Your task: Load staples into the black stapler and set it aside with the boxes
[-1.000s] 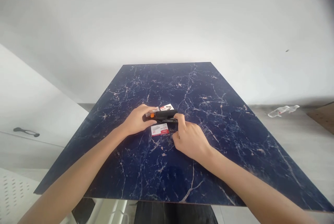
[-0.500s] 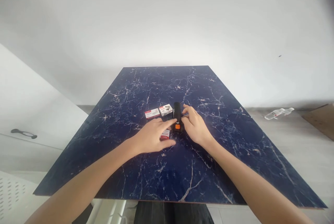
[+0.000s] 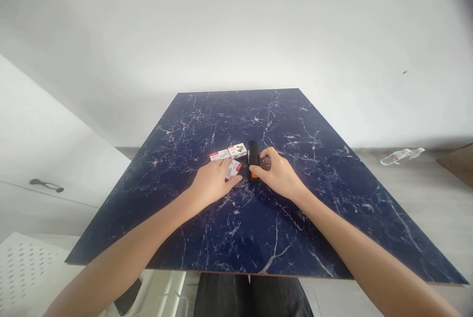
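A black stapler with an orange end (image 3: pixel 253 156) stands lengthwise on the dark blue marbled table (image 3: pixel 288 218). My right hand (image 3: pixel 278 175) grips its near end with thumb and fingers. Left of it lie three small white-and-red staple boxes: one at the far left (image 3: pixel 219 155), one beside the stapler (image 3: pixel 237 150), and a nearer one (image 3: pixel 233 167). My left hand (image 3: pixel 211 183) rests flat on the table, fingers stretched out and touching the nearer box.
A white wall rises behind the table. A white cabinet with a dark handle (image 3: pixel 46 186) stands at the left. An empty plastic bottle (image 3: pixel 401 156) lies on the grey floor at the right, near a brown board (image 3: pixel 458 161).
The stapler was held crosswise in both hands; it was then turned and set down lengthwise beside the boxes. My left hand let go and now lies on the nearer box.
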`<state>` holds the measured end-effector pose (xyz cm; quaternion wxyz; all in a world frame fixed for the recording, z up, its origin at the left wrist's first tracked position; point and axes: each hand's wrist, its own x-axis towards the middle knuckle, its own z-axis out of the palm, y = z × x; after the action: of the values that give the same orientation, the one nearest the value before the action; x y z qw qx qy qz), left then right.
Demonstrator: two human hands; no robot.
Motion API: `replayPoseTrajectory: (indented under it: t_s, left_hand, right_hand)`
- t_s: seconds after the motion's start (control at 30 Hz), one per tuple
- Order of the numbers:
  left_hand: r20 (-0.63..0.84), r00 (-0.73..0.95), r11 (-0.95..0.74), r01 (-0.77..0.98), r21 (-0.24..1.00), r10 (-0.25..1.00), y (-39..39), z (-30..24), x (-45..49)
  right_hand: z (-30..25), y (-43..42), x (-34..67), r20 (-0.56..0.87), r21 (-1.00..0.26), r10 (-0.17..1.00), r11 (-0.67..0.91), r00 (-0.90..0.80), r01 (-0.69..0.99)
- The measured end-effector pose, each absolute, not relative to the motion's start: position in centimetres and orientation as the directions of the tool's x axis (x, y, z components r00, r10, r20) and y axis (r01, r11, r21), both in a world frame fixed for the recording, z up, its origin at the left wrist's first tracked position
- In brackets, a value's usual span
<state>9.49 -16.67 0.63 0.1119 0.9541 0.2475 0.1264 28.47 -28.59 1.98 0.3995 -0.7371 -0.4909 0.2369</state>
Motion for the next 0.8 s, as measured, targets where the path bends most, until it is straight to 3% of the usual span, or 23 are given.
replayPoseTrajectory:
  t_s: [0.13, 0.27, 0.37, 0.5, 0.6, 0.7, 0.8]
  left_hand:
    - [0.142, 0.918, -0.870, 0.289, 0.400, 0.370, -16.6, 1.1, 8.9]
    - [0.191, 0.940, -0.917, 0.204, 0.343, 0.281, -15.2, 0.7, 8.4]
    - [0.200, 0.952, -0.912, 0.142, 0.384, 0.232, -14.6, 0.3, 8.5]
    - [0.257, 0.936, -0.919, 0.137, 0.369, 0.242, -13.8, 0.6, 8.5]
    - [0.313, 0.885, -0.916, 0.243, 0.318, 0.344, -12.0, 1.3, 7.8]
    - [0.206, 0.897, -0.891, 0.314, 0.330, 0.392, -10.1, 1.9, 6.7]
    - [0.068, 0.936, -0.873, 0.293, 0.390, 0.345, -9.4, 2.3, 5.9]
  right_hand:
    - [2.0, -28.7, 28.3, 0.003, -0.858, 0.935, -0.179, 0.354, 0.481]
    - [1.9, -28.7, 28.3, 0.018, -0.863, 0.935, -0.165, 0.355, 0.477]
    - [1.9, -28.6, 28.5, 0.011, -0.868, 0.940, -0.161, 0.341, 0.470]
    - [2.0, -28.7, 28.7, -0.024, -0.874, 0.949, -0.173, 0.315, 0.454]
    - [2.1, -28.8, 28.8, -0.030, -0.876, 0.953, -0.170, 0.301, 0.452]
    - [2.2, -28.8, 28.7, -0.045, -0.877, 0.959, -0.173, 0.282, 0.449]
    - [2.2, -28.7, 28.8, -0.044, -0.875, 0.961, -0.168, 0.272, 0.453]
